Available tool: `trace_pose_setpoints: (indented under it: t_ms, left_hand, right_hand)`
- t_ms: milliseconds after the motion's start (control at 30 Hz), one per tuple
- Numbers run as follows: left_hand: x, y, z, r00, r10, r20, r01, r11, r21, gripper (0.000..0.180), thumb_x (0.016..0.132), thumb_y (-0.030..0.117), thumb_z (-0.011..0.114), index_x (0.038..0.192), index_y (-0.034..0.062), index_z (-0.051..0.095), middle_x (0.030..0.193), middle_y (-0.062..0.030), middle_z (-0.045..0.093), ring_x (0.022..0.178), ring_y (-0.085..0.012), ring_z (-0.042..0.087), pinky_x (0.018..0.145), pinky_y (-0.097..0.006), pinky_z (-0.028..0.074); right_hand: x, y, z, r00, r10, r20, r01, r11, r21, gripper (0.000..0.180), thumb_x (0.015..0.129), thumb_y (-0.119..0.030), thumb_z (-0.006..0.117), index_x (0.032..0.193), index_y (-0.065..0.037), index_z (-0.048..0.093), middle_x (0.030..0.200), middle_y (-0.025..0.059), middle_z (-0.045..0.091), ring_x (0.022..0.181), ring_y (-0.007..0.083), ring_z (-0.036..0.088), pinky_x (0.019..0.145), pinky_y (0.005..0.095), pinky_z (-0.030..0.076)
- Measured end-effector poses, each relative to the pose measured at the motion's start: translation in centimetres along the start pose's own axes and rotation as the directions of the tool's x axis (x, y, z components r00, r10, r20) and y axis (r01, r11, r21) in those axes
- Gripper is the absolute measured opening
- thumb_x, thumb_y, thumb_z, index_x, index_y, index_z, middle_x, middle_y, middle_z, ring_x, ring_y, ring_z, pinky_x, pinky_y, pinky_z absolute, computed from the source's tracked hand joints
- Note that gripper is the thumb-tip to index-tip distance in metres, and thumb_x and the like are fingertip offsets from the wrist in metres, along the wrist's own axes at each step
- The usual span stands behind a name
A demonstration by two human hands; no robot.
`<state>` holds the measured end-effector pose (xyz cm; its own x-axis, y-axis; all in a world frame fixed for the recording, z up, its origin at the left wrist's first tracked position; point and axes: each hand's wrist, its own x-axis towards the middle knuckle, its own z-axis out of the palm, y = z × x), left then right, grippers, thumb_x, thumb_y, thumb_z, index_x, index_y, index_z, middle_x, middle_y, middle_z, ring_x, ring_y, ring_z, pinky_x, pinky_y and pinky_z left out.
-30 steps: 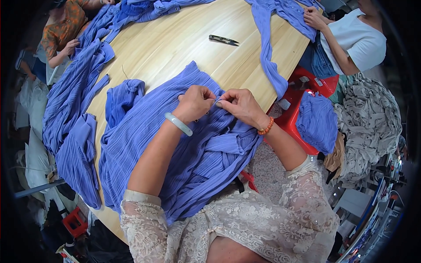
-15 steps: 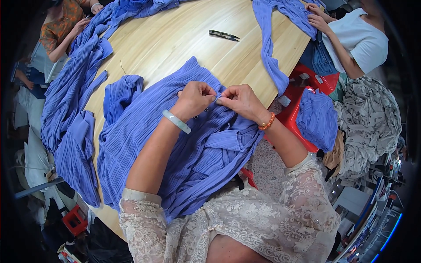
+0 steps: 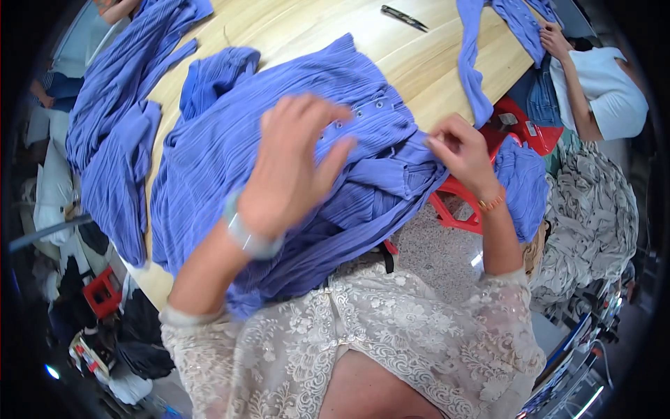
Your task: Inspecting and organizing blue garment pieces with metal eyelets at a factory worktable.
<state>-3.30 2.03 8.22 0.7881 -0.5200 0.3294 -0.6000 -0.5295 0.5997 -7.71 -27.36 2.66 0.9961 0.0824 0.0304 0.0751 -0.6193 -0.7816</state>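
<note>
A periwinkle-blue ribbed garment (image 3: 237, 140) lies bunched over the table edge and my lap, with a row of small round buttons (image 3: 379, 105) showing on its far right part. Above its middle, slightly blurred, hovers my left hand (image 3: 289, 164); its fingers and thumb are apart and nothing is in them. At the garment's right edge my right hand (image 3: 466, 155) has thumb and fingers pinched together on the cloth. Whether a thread is also in that pinch is too small to tell.
Thread snips (image 3: 403, 17) lie on the wooden table (image 3: 314, 42). More blue garments (image 3: 112, 160) hang over its left side. To the right are a red stool (image 3: 460, 209), a folded blue pile (image 3: 520, 181) and a grey fabric heap (image 3: 590, 223). A person in white (image 3: 607, 87) works at far right.
My left hand has let go of the cloth, come nearer and opened. The right hand has shifted right along the garment's edge, and the view has moved, bringing the snips up and right.
</note>
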Motion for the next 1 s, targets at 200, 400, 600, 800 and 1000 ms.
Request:
trace_pose_setpoints:
  t_ms: [200,400,600,800,1000]
  left_hand:
    - [-17.4,7.2,-4.4,0.998,0.039,0.055,-0.049,0.979,0.196,0.032,0.071,0.010,0.079,0.099,0.0062,0.065,0.097,-0.0078,0.063,0.086,-0.0257,0.058,0.075,-0.040,0.042]
    - [-25.7,7.6,1.0,0.999,-0.034,0.034,0.020,0.935,0.353,0.030,0.082,0.013,0.058,0.109,0.0026,0.063,0.114,-0.0130,0.060,0.102,-0.0257,0.057,0.087,-0.042,0.043]
    - [-25.9,8.2,2.8,0.988,0.089,-0.127,-0.043,0.945,0.325,0.037,0.077,0.012,0.072,0.112,0.0056,0.062,0.120,-0.0131,0.061,0.105,-0.0275,0.059,0.088,-0.043,0.044]
    - [-24.0,9.2,3.5,0.963,0.081,-0.258,-0.008,0.962,0.271,0.057,0.074,0.017,0.075,0.129,0.0097,0.058,0.137,-0.0174,0.050,0.123,-0.0318,0.050,0.102,-0.049,0.037]
    - [-20.6,10.9,3.7,0.936,0.079,-0.342,-0.034,0.990,0.136,0.070,0.071,0.019,0.077,0.136,0.0110,0.053,0.138,-0.0180,0.047,0.125,-0.0340,0.047,0.103,-0.050,0.035]
  right_hand:
    - [-7.3,-1.6,1.1,0.907,-0.374,0.192,0.420,0.807,-0.414,0.037,0.064,-0.013,0.080,0.098,-0.010,0.065,0.106,0.0077,0.060,0.100,0.0295,0.056,0.089,0.0428,0.042]
    - [-7.6,3.4,3.2,0.823,-0.559,0.105,0.508,0.639,-0.577,0.036,0.065,0.000,0.064,0.099,-0.009,0.065,0.101,0.0072,0.061,0.100,0.0266,0.059,0.092,0.0429,0.041]
    - [-9.2,-0.4,-0.9,0.801,-0.594,0.077,0.562,0.701,-0.439,0.027,0.078,0.000,0.062,0.104,-0.005,0.065,0.100,0.0121,0.067,0.101,0.0297,0.062,0.097,0.0455,0.043]
    - [-13.3,-5.7,-3.6,0.848,-0.427,-0.313,0.459,0.887,0.036,0.022,0.100,-0.016,0.055,0.106,0.003,0.062,0.106,0.0134,0.066,0.100,0.0229,0.061,0.091,0.0365,0.048]
    - [-13.1,-12.7,-3.3,0.712,-0.676,-0.191,0.703,0.682,0.204,0.018,0.091,-0.017,0.067,0.094,0.000,0.064,0.080,0.0083,0.063,0.069,0.0156,0.053,0.061,0.0281,0.039]
